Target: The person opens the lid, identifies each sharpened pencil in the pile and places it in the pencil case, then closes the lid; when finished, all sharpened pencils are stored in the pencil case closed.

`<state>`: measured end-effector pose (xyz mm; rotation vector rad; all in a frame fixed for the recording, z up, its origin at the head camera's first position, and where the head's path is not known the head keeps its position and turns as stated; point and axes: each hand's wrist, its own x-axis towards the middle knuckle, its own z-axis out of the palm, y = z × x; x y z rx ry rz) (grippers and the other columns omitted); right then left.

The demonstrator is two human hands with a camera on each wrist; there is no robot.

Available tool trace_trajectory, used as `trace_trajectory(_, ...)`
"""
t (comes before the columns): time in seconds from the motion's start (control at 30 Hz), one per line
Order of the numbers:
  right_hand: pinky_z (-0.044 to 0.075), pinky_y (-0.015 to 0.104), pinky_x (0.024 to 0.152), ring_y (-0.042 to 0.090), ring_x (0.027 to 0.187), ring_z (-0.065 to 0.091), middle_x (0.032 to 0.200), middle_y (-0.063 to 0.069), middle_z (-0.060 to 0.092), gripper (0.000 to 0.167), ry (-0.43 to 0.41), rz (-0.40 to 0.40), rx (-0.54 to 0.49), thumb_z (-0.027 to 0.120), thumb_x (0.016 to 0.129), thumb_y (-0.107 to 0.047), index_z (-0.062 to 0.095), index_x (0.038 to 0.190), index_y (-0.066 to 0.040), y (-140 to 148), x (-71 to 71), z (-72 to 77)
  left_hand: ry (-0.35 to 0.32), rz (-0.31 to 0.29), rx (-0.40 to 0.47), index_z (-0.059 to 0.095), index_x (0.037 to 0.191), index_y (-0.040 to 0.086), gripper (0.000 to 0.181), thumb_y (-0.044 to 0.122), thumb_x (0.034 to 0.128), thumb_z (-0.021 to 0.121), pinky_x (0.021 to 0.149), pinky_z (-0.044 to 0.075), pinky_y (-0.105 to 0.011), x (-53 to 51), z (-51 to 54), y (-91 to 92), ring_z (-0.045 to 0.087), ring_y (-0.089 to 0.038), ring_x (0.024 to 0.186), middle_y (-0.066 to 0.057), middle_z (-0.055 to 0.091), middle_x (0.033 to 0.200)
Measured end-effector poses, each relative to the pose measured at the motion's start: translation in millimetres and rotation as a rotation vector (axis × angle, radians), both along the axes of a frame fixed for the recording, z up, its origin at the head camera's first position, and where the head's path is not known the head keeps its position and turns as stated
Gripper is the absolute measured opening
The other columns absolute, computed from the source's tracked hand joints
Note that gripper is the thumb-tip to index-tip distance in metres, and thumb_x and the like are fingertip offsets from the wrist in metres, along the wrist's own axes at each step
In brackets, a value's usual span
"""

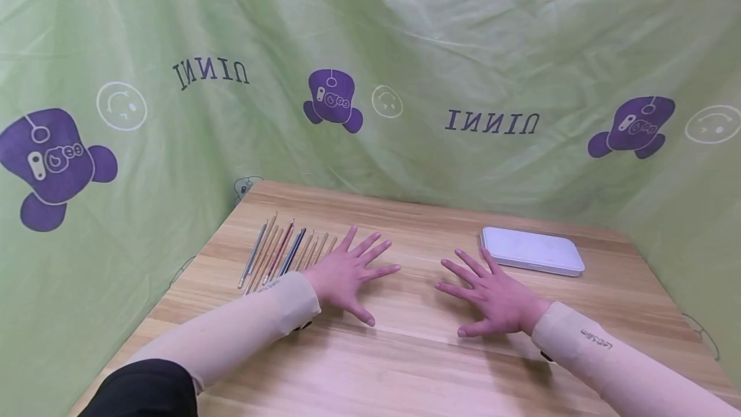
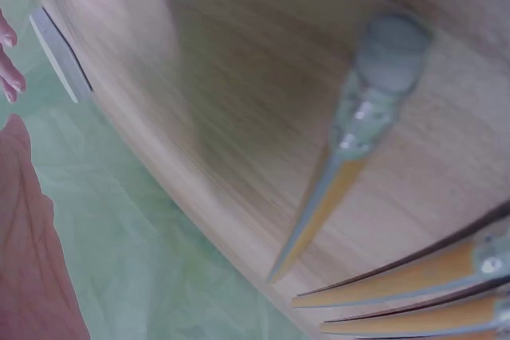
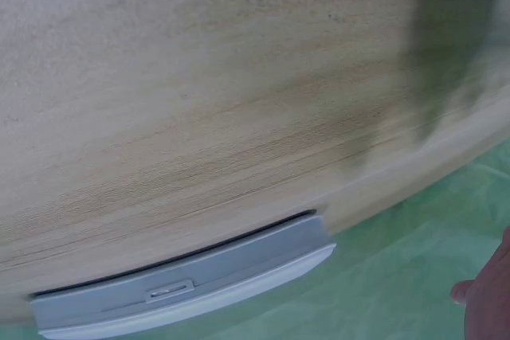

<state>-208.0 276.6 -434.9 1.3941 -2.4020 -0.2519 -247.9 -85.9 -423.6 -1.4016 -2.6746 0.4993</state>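
In the head view the left hand (image 1: 347, 273) is spread with straight fingers over the table, just right of a row of pencils (image 1: 282, 251). The right hand (image 1: 499, 301), also spread, is near the front left corner of a closed white case (image 1: 532, 250). Neither hand holds anything. The left wrist view shows a pencil with an eraser end (image 2: 390, 53) close up, and part of the left hand (image 2: 32, 244) at the edge. A latch shows on the case (image 3: 183, 280) in the right wrist view, with a bit of the right hand (image 3: 490, 300).
A wooden table (image 1: 393, 365) carries these things. Green cloth (image 1: 405, 31) with purple figures and lettering hangs behind it and at both sides. Pale sleeves (image 1: 231, 333) cover both forearms, and a black sleeve (image 1: 145, 391) shows at the lower left.
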Motion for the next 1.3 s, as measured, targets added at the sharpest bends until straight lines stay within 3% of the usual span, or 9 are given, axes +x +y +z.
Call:
trace_trajectory(0.13, 0.022, 0.075, 0.111, 0.047, 0.142, 0.037, 0.157, 0.016, 0.044, 0.083, 0.002, -0.007, 0.003, 0.052, 0.088, -0.081, 0.058, 0.148, -0.024, -0.2, 1.2, 1.5, 0.0, -0.001, 0.005, 0.018, 0.165, 0.04, 0.113, 0.099, 0.0726, 0.043, 0.121, -0.005, -0.066, 0.3, 1.7, 1.9, -0.007, -0.033, 0.157, -0.01, 0.004, 0.173)
trace_trajectory(0.23, 0.03, 0.075, 0.105, 0.046, 0.142, 0.037, 0.156, 0.016, 0.045, 0.082, 0.002, -0.011, 0.0, 0.052, 0.088, -0.08, 0.058, 0.148, -0.024, 1.1, 1.1, 1.4, 0.0, -0.004, 0.011, 0.019, 0.165, 0.039, 0.113, 0.099, 0.0728, 0.043, 0.121, -0.004, -0.067, 0.0, 3.0, 2.1, -0.004, -0.034, 0.157, -0.011, 0.005, 0.173)
trace_trajectory(0.57, 0.025, 0.078, 0.108, 0.049, 0.144, 0.033, 0.159, 0.017, 0.04, 0.084, -0.085, -0.109, -0.031, 0.062, 0.086, -0.076, 0.054, 0.15, -0.023, 7.3, -0.9, 6.3, 0.001, 0.006, 0.03, 0.018, 0.166, 0.038, 0.112, 0.097, 0.0747, 0.045, 0.121, -0.006, -0.066, -13.9, 1.6, 8.6, -0.003, -0.034, 0.157, -0.011, 0.003, 0.173)
trace_trajectory(0.77, 0.018, 0.077, 0.112, 0.051, 0.146, 0.028, 0.16, 0.021, 0.037, 0.081, -0.191, -0.228, -0.1, 0.069, 0.087, -0.065, 0.049, 0.153, -0.023, 14.8, -8.8, 20.8, 0.006, 0.034, 0.067, 0.016, 0.166, 0.038, 0.109, 0.095, 0.0779, 0.045, 0.122, -0.003, -0.063, -27.8, 12.8, 26.2, -0.005, -0.034, 0.157, -0.011, 0.002, 0.173)
trace_trajectory(1.0, 0.014, 0.077, 0.113, 0.052, 0.148, 0.021, 0.162, 0.024, 0.031, 0.077, -0.33, -0.392, -0.226, 0.067, 0.094, -0.055, 0.044, 0.156, -0.016, 36.5, -15.5, 32.2, -0.093, 0.066, 0.155, 0.013, 0.167, 0.035, 0.105, 0.088, 0.0839, 0.05, 0.126, 0.005, -0.054, -39.5, 27.2, 51.1, -0.003, -0.034, 0.157, -0.012, 0.002, 0.173)
trace_trajectory(1.17, 0.014, 0.079, 0.112, 0.057, 0.147, 0.018, 0.162, 0.028, 0.026, 0.075, -0.402, -0.475, -0.347, 0.067, 0.097, -0.048, 0.039, 0.157, -0.013, 57.9, -16.0, 39.4, -0.203, 0.107, 0.252, 0.009, 0.167, 0.034, 0.104, 0.083, 0.0866, 0.053, 0.126, 0.004, -0.048, -48.2, 26.8, 64.4, -0.006, -0.032, 0.157, -0.012, 0.003, 0.173)
trace_trajectory(1.3, 0.019, 0.079, 0.109, 0.06, 0.144, 0.02, 0.158, 0.032, 0.027, 0.073, -0.4, -0.524, -0.423, 0.066, 0.098, -0.043, 0.038, 0.157, -0.009, 74.6, -17.8, 44.9, -0.272, 0.134, 0.343, 0.008, 0.167, 0.032, 0.104, 0.081, 0.0876, 0.054, 0.126, 0.01, -0.049, -55.0, 24.7, 77.2, -0.001, -0.032, 0.157, -0.012, 0.004, 0.173)
